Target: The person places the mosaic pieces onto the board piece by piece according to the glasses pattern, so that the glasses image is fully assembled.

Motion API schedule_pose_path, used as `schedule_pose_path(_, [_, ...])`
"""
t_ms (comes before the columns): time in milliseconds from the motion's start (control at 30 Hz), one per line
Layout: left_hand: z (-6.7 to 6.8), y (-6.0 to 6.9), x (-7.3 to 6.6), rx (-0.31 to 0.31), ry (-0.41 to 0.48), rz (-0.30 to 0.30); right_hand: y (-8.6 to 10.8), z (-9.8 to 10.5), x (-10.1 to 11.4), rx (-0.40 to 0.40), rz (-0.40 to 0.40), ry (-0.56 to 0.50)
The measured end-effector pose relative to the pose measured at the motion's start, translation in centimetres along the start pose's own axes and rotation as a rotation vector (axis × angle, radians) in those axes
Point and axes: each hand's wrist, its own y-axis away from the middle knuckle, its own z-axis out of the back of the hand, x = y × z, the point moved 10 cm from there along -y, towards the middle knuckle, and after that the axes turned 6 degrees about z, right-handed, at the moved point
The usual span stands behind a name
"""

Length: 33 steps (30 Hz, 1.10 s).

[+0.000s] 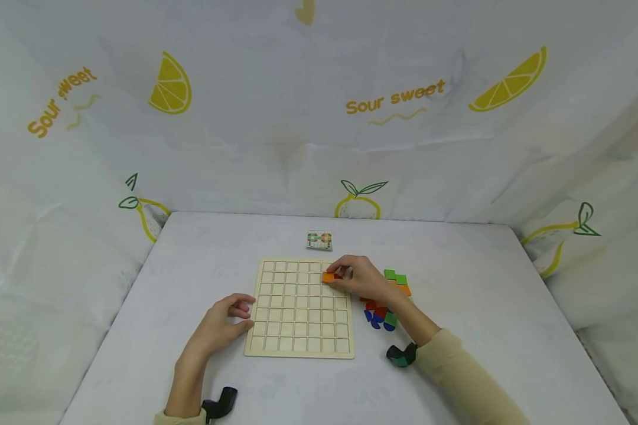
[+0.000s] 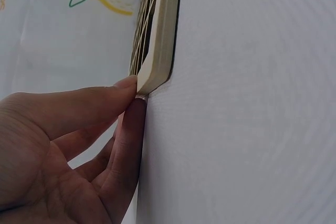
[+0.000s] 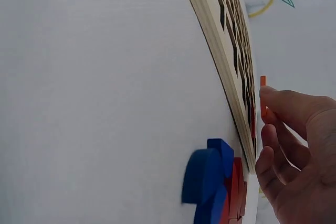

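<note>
A pale wooden grid board (image 1: 304, 356) lies flat on the table. My right hand (image 1: 364, 279) pinches an orange square tile (image 1: 327, 277) between thumb and fingertips over the board's upper right cells. In the right wrist view, that orange tile (image 3: 263, 94) stands edge-on, and a red piece (image 3: 253, 123) sits on the board just below it. My left hand (image 1: 222, 324) rests its thumb and fingertips against the board's left edge, with its fingers loosely bent. Seen from the left wrist, the thumb (image 2: 118, 88) touches the edge of the board (image 2: 160, 59).
Right of the board lies a heap of coloured pieces, with green squares (image 1: 396, 277), orange ones (image 1: 404, 290) and blue rounded ones (image 1: 376, 321); my right forearm partly covers it. A small patterned card (image 1: 319, 239) lies behind the board. White cloth with lemon prints surrounds the table.
</note>
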Motion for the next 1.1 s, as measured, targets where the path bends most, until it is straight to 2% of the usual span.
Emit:
schedule_pose_path(533, [-0.01, 0.15, -0.12, -0.006, -0.012, 0.009, -0.43, -0.50, 0.21, 0.024, -0.043, 0.083])
schedule_pose_path(1100, [-0.09, 0.17, 0.07, -0.005, -0.007, 0.021, -0.12, 0.17, 0.47, -0.006, -0.006, 0.083])
